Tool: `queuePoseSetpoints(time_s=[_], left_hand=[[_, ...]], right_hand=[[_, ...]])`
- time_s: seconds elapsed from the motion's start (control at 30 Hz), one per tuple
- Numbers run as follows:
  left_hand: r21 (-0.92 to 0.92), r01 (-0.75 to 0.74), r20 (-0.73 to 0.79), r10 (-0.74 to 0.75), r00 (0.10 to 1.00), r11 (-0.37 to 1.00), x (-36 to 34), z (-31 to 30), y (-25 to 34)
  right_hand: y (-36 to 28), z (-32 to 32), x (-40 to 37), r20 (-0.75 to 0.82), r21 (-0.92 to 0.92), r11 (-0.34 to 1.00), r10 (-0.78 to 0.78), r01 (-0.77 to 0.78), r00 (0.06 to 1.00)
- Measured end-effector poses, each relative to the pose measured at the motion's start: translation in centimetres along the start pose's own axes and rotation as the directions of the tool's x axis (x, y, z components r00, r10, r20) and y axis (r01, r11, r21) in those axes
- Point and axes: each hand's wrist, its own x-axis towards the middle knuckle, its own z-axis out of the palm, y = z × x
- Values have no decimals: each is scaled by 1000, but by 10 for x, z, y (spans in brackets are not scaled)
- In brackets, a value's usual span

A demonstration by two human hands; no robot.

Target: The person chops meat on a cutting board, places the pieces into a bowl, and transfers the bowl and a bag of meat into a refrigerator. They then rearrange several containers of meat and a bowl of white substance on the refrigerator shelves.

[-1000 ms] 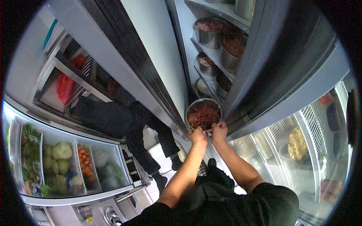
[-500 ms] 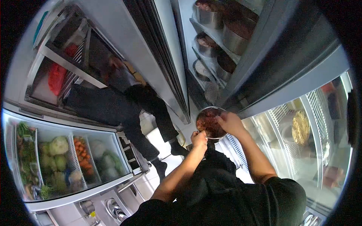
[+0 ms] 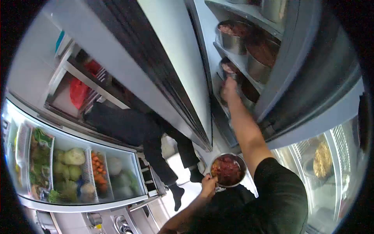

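Observation:
My left hand (image 3: 209, 185) is closed on the rim of a round metal pot (image 3: 228, 170) at the lower centre. Chunks of dark red food, apparently meat, fill this pot. My right arm stretches up into an open fridge compartment, where my right hand (image 3: 230, 86) is at a smaller metal pot (image 3: 228, 67) with pinkish food inside. The fingers of that hand are blurred, and their hold on the pot cannot be made out.
More metal pots (image 3: 233, 37) stand on the fridge shelves. A glass-fronted case with vegetables (image 3: 74, 171) is at lower left. Another person's dark-clothed legs (image 3: 152, 136) are left of centre. A bowl of yellowish food (image 3: 322, 160) sits behind glass at right.
My right hand has left the pot of red food and reached up to the shelf. My left hand still holds that pot, which sits lower in view. The camera view has shifted.

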Motion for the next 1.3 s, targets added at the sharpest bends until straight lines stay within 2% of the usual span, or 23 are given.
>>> queuePoseSetpoints(time_s=[0.03, 0.07, 0.1, 0.17, 0.2, 0.3, 0.37, 0.43, 0.5, 0.53, 0.6, 0.7, 0.73, 0.77, 0.83, 0.87, 0.9, 1.0, 1.1, 1.13, 1.23, 1.3], left_hand=[[-7, -18, 29, 18, 999, 1000, -6, 1, 8], [-14, -35, 58, 36, 998, 999, -13, 3, 17], [-145, 23, 69, -13, 998, 989, -10, 1, 5], [-186, -7, 46, 16, 999, 983, -18, 8, 14], [-207, -15, 35, 23, 999, 978, -24, 10, 15], [-242, -5, 155, 44, 987, 970, 4, -13, -20], [-151, 69, 75, -58, 996, 986, -26, 12, 24], [-126, 69, 9, -69, 998, 990, -32, 29, 45], [-161, 12, -50, -20, 999, 987, -32, 38, 40], [-163, 7, -20, -10, 1000, 987, -29, 36, 37], [-164, 4, 42, 3, 999, 986, -13, 27, 21], [-155, -84, 112, 102, 988, 984, 10, 8, -11], [-152, -112, 83, 126, 989, 982, 14, 13, -11], [-147, -140, 55, 149, 987, 979, 18, 19, -10], [-26, -133, 4, 133, 991, 991, 30, 8, -25], [-54, -17, -41, 15, 999, 998, 12, 22, 1], [-31, -1, -29, 0, 1000, 1000, -2, 34, 24], [-162, 17, -29, -22, 999, 987, 13, 23, -4], [-209, 64, -59, -78, 995, 976, -1, 17, 2], [-217, 66, -70, -83, 994, 974, -1, 12, -2], [-218, 99, -46, -111, 993, 971, -13, 3, 0], [-172, 107, -74, -121, 990, 979, -14, -5, -9]], right_hand=[[31, 4, 55, -55, -48, 996, -74, 71, 996], [27, 4, 73, -92, 121, 992, 27, -16, 995], [21, 3, 86, -111, 284, 954, 135, -98, 985], [7, 7, 100, -95, 577, 781, 352, -237, 931], [4, 11, 101, -79, 538, 808, 330, -239, 941], [-5, 14, 93, -35, 406, 884, 270, -234, 962], [-12, -1, 76, -14, 297, 928, 238, -223, 971], [-34, -4, 54, -124, 276, 914, 340, -297, 932], [-60, 12, 31, -82, 529, 832, 245, -166, 966], [-73, 25, 19, -38, 752, 659, 72, -19, 997], [-97, 33, -10, -63, 877, 476, -20, 65, 998], [-124, 31, -73, -136, 762, 645, 236, -50, 962], [-131, 27, -98, -173, 721, 686, 316, -98, 933], [-135, 20, -118, -141, 749, 653, 323, -112, 936], [-144, 6, -158, -77, 800, 582, 337, -143, 938], [-142, 7, -171, -104, 761, 630, 353, -154, 930], [-133, 3, -190, -131, 715, 676, 377, -176, 917], [-117, -20, -245, -166, 552, 816, 306, -169, 937], [-116, -49, -295, -181, 585, 778, 402, -231, 898], [-102, -60, -306, -126, 596, 777, 337, -201, 933], [-34, -77, -296, -170, 523, 803, 425, -284, 889], [-6, -85, -295, -216, 561, 771, 488, -301, 846]])
